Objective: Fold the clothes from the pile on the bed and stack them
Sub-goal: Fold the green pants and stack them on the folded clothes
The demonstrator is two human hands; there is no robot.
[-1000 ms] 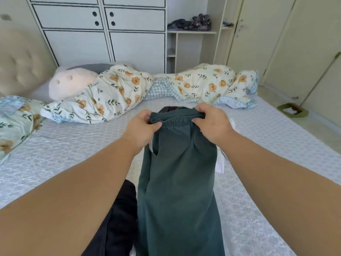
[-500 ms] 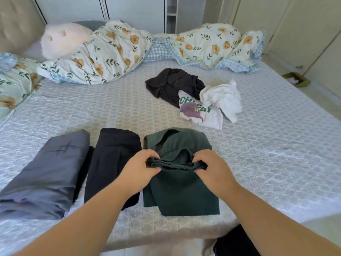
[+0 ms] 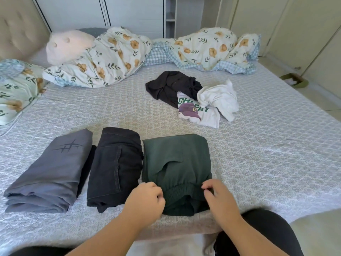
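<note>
Head view, lower centre of frame: folded dark green fleece sweatpants [image 3: 177, 163] lie near the front edge of the bed w/ pale patterned quilted cover [image 3: 267, 145], elastic waistband turned toward the viewer. Left hand [image 3: 145, 200] w/ fingers curled, pinching the waistband's left end; right hand [image 3: 219, 198] w/ fingers curled down onto its right end, apparently pinching it too, though the fingertip contact is partly hidden. Just left of the green item, touching or nearly so: folded black denim trousers [image 3: 114, 167]; further left, folded grey garment w/ a hash-like mark [image 3: 49, 172]. All three sit side by side in a row, not yet stacked. Upper right of centre: remaining pile, i.e. crumpled black garment [image 3: 166, 85], white T-shirt w/ green lettering [image 3: 206, 117], crumpled white garment [image 3: 219, 98], w/ a purple cap [image 3: 189, 109] on top of the T-shirt. Top of frame: floral duvet [image 3: 114, 56], pale pink cushion [image 3: 68, 45].

Judgement: final fold of the green item is being settled; approx. half of the task remains.

Risks: (1) the near fold sits at the mattress edge, so a careless release could let the waistband end slide off & open the fold; (2) thick fleece may spring back if not pressed flat; (3) lifting by the waistband only, when stacking, would likely unroll the layers; (4) dragging sideways could disturb the black trousers alongside
</note>
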